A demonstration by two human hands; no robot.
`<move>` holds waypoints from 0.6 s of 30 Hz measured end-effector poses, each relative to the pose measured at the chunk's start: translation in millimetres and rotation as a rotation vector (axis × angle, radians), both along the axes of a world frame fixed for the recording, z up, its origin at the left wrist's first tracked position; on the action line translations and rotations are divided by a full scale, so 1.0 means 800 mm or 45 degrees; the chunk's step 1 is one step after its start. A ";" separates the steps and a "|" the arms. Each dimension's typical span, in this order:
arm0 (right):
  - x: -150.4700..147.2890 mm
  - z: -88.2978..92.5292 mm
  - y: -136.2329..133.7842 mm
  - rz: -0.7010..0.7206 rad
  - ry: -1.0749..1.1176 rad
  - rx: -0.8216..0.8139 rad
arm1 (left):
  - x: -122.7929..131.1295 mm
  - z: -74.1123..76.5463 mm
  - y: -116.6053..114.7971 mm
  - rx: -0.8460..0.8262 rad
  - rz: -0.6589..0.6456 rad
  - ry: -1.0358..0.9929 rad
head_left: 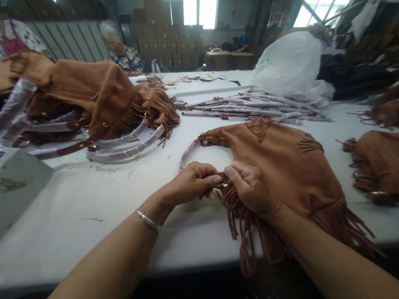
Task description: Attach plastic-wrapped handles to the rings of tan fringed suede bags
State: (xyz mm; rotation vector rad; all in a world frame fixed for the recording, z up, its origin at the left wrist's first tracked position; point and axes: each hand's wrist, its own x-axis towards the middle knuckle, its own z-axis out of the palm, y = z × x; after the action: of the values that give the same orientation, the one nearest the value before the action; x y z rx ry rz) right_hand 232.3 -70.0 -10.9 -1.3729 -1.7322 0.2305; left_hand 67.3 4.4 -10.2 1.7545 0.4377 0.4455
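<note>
Hands meet at the centre of the frame, over the near edge of a brown suede fringed bag (280, 167) that lies flat on the white desk (80, 207). The left hand (189, 183) comes in from the lower left on a bare forearm that wears a thin silver bracelet (148, 220); its fingers are curled almost shut, thumb and forefinger pinched on the corner of the bag where the fringe begins. The right hand (250, 187) comes in from the lower right, knuckles up, fingers bent and closed on the same corner, its fingertips touching those of the left. The wrist lies over the fringe (250, 237), which hangs past the desk's front edge. The bag's wrapped handle (192, 153) loops out just behind the left hand.

In the upper left of the frame lies a pile of like bags (101, 94) with handles in clear wrap. Behind the held bag, a row of wrapped straps (249, 104) lies near a white plastic sack (288, 66). At the right edge rests another fringed bag (397, 165). Two people sit at the far side, upper left.
</note>
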 end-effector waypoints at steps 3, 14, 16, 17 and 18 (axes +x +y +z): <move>0.001 0.002 0.002 0.026 0.050 -0.023 | -0.001 0.004 -0.001 0.117 0.019 0.032; 0.005 0.011 0.007 0.256 0.103 -0.345 | -0.024 0.026 0.006 0.634 0.032 0.351; 0.006 0.006 0.009 0.173 0.136 -0.306 | -0.020 0.025 0.000 0.954 0.156 0.425; 0.007 0.003 0.010 0.132 0.150 -0.286 | -0.017 0.024 -0.003 1.090 0.208 0.457; 0.008 0.001 0.011 0.102 0.160 -0.266 | -0.013 0.022 -0.006 1.196 0.251 0.493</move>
State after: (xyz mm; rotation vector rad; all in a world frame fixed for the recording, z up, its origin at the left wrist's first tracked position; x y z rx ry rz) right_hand 238.3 -61.5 -10.4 -1.4059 -1.6964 0.5443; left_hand 56.6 -0.5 7.6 2.7444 0.7557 0.4882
